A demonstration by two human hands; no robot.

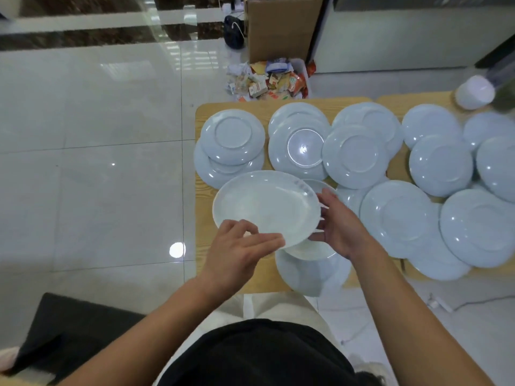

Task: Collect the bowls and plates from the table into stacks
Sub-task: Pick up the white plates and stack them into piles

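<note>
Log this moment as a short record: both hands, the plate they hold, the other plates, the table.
left hand: grips the near rim of the held plate
right hand: holds the right rim of the held plate
held plate: white, raised above the table
other plates: pale, mostly upside down, overlapping across the table
table: light wood
stacks: no neat stack yet

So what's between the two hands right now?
One white plate, gripped by left hand at its near rim, right hand at its right edge; head view.
</note>
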